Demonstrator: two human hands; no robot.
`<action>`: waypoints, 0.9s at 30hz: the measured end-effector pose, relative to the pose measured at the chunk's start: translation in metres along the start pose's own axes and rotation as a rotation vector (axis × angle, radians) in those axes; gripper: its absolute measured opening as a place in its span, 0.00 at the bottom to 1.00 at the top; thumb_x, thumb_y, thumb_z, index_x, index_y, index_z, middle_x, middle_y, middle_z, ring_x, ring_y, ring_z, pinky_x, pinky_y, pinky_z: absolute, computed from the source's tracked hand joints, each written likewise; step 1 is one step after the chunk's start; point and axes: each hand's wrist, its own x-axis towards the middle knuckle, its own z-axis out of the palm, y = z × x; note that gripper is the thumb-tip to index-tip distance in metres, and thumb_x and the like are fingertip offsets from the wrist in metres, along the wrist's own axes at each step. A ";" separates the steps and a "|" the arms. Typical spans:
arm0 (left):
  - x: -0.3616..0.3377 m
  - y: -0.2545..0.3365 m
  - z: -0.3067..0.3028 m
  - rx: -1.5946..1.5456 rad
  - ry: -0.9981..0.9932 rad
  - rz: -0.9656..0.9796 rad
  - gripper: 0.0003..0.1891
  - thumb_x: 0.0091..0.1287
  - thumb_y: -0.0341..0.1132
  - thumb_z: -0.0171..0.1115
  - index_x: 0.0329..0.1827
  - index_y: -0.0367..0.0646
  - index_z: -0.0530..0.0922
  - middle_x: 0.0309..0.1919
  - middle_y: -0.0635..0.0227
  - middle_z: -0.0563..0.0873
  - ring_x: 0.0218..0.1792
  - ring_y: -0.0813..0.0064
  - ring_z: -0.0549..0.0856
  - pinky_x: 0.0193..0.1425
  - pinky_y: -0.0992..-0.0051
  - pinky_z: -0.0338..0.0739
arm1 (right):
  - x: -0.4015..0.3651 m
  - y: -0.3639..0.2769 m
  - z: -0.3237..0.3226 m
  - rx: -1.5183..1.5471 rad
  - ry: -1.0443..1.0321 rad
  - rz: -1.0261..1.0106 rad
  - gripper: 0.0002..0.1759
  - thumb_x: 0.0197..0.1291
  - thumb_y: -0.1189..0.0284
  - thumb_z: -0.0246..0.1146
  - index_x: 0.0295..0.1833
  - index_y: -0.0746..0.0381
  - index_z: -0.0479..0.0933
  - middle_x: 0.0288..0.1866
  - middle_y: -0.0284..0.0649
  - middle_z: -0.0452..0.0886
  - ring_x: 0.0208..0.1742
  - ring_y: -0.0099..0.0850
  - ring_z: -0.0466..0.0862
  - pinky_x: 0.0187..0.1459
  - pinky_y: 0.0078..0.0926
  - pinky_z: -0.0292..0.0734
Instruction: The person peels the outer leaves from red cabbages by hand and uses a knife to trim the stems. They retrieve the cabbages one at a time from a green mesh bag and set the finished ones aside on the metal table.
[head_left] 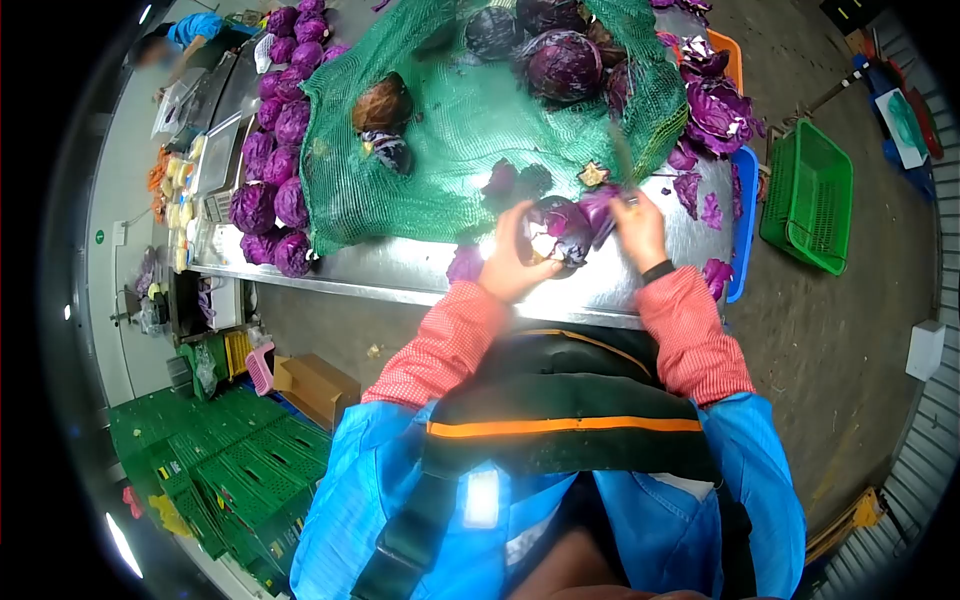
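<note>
Left hand (512,268) grip cupped on cabbage (560,228); right hand (640,230) grip closed round knife (622,160), outer leaf (600,208) half off. Trimmed heads (275,170) piled left; more wait in net sack (450,130).

The left hand (512,262) cups a round purple cabbage head (560,228) on the shiny steel table (400,268) — the right hand (640,232) touches its loose purple leaf (600,208), beside green mesh netting (450,130).
</note>
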 end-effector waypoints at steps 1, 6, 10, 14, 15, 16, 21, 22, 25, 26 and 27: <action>-0.002 -0.008 -0.008 -0.033 -0.046 0.021 0.50 0.49 0.37 0.80 0.74 0.41 0.58 0.65 0.55 0.68 0.59 0.65 0.75 0.55 0.70 0.76 | 0.011 0.019 -0.011 0.076 0.078 0.158 0.16 0.62 0.64 0.67 0.46 0.66 0.80 0.27 0.48 0.84 0.25 0.35 0.83 0.31 0.33 0.77; -0.002 0.013 -0.005 -0.268 0.045 -0.211 0.52 0.48 0.42 0.81 0.74 0.39 0.58 0.63 0.53 0.72 0.62 0.63 0.75 0.66 0.66 0.71 | -0.030 -0.053 -0.043 -0.344 0.139 0.001 0.36 0.58 0.49 0.70 0.63 0.60 0.68 0.32 0.49 0.85 0.33 0.50 0.86 0.36 0.44 0.77; -0.008 0.032 0.002 -0.027 0.107 -0.278 0.53 0.45 0.42 0.82 0.73 0.36 0.58 0.61 0.51 0.73 0.63 0.59 0.75 0.69 0.64 0.70 | -0.062 -0.056 -0.020 -0.229 -0.236 0.003 0.37 0.63 0.45 0.63 0.69 0.56 0.66 0.32 0.51 0.84 0.37 0.52 0.86 0.38 0.44 0.77; 0.017 0.013 0.003 0.481 0.067 0.284 0.58 0.40 0.41 0.83 0.75 0.35 0.58 0.65 0.46 0.68 0.67 0.47 0.71 0.73 0.58 0.67 | -0.057 -0.060 -0.021 -0.244 -0.309 -0.081 0.34 0.69 0.48 0.57 0.72 0.58 0.64 0.36 0.51 0.86 0.41 0.51 0.86 0.42 0.43 0.78; 0.023 0.011 0.007 0.457 0.041 0.261 0.58 0.40 0.42 0.83 0.75 0.35 0.58 0.66 0.46 0.68 0.67 0.48 0.71 0.73 0.58 0.67 | -0.053 -0.063 -0.022 -0.263 -0.333 -0.084 0.32 0.71 0.50 0.56 0.71 0.58 0.65 0.36 0.50 0.86 0.41 0.51 0.86 0.43 0.43 0.78; 0.029 0.009 0.013 0.434 0.016 0.238 0.58 0.40 0.43 0.83 0.75 0.36 0.58 0.66 0.45 0.68 0.67 0.48 0.71 0.73 0.58 0.67 | -0.051 -0.057 -0.020 -0.256 -0.285 -0.174 0.26 0.73 0.56 0.55 0.69 0.58 0.68 0.37 0.47 0.87 0.39 0.50 0.87 0.40 0.44 0.79; 0.049 0.020 0.015 0.407 -0.071 0.028 0.56 0.43 0.50 0.81 0.74 0.34 0.61 0.61 0.42 0.72 0.64 0.49 0.75 0.70 0.59 0.70 | -0.060 -0.066 -0.038 -0.659 -0.069 -0.440 0.09 0.70 0.64 0.57 0.46 0.58 0.75 0.30 0.44 0.83 0.27 0.46 0.84 0.28 0.43 0.78; 0.054 0.022 0.013 0.396 -0.089 0.022 0.56 0.43 0.53 0.79 0.74 0.34 0.62 0.58 0.41 0.74 0.62 0.49 0.76 0.68 0.60 0.71 | -0.066 -0.068 -0.042 -0.718 -0.065 -0.472 0.08 0.68 0.65 0.58 0.44 0.58 0.75 0.30 0.44 0.82 0.26 0.46 0.84 0.27 0.42 0.78; 0.070 0.027 0.008 0.457 -0.193 -0.020 0.57 0.44 0.54 0.78 0.74 0.32 0.62 0.57 0.41 0.75 0.60 0.50 0.77 0.67 0.61 0.72 | -0.068 -0.055 -0.041 -0.847 -0.017 -0.540 0.07 0.66 0.66 0.61 0.41 0.57 0.74 0.28 0.42 0.79 0.23 0.42 0.83 0.24 0.37 0.79; 0.073 0.023 0.009 0.469 -0.178 -0.001 0.57 0.44 0.56 0.78 0.73 0.32 0.62 0.56 0.41 0.75 0.59 0.49 0.77 0.67 0.61 0.72 | -0.064 -0.047 -0.038 -0.847 0.001 -0.543 0.07 0.66 0.66 0.61 0.41 0.57 0.74 0.28 0.42 0.79 0.23 0.42 0.83 0.24 0.36 0.79; 0.076 0.022 0.009 0.456 -0.182 -0.010 0.57 0.44 0.56 0.78 0.73 0.32 0.62 0.56 0.40 0.75 0.59 0.49 0.77 0.67 0.61 0.72 | -0.059 -0.041 -0.036 -0.846 0.020 -0.546 0.07 0.66 0.66 0.61 0.41 0.57 0.74 0.28 0.42 0.79 0.23 0.41 0.83 0.24 0.35 0.79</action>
